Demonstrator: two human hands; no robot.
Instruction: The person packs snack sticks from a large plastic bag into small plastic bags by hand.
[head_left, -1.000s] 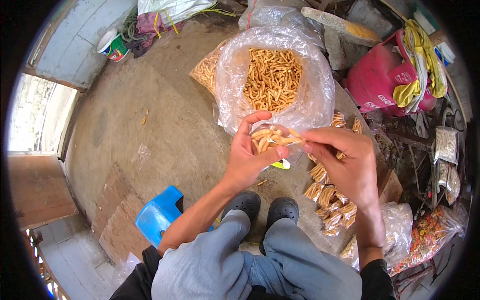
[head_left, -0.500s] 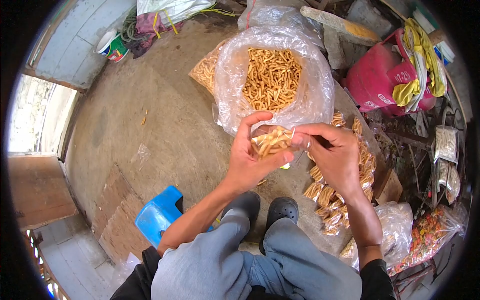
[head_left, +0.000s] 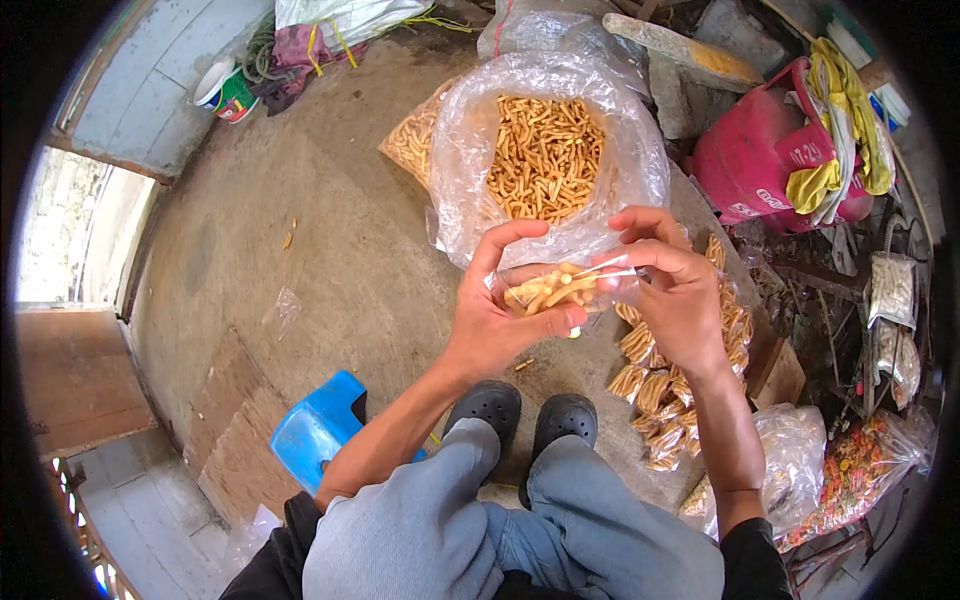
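Note:
A small clear plastic bag of stick snacks [head_left: 552, 290] hangs between my two hands. My left hand [head_left: 490, 315] cups its filled end, thumb along the near side and fingers on the far side. With thumb and fingers, my right hand [head_left: 672, 290] pinches the bag's loose plastic end. Just beyond stands a large clear plastic sack [head_left: 460, 130], its mouth folded wide open around a heap of the same golden snack sticks [head_left: 545, 160]. To the right of my right hand lie several packed snack bags [head_left: 655, 395] in a pile on the floor.
A blue plastic stool [head_left: 318, 430] stands left of my feet. Pink gas cylinder [head_left: 760, 150] and draped yellow cloth [head_left: 825, 120] are at upper right. A bag of colourful snacks [head_left: 860, 470] lies at lower right. Behind the sack rests a wooden beam [head_left: 680, 48].
The right hand's fingers have lifted and spread a little, and the bag's loose end is now drawn out to the right. My left hand has stayed nearly in place.

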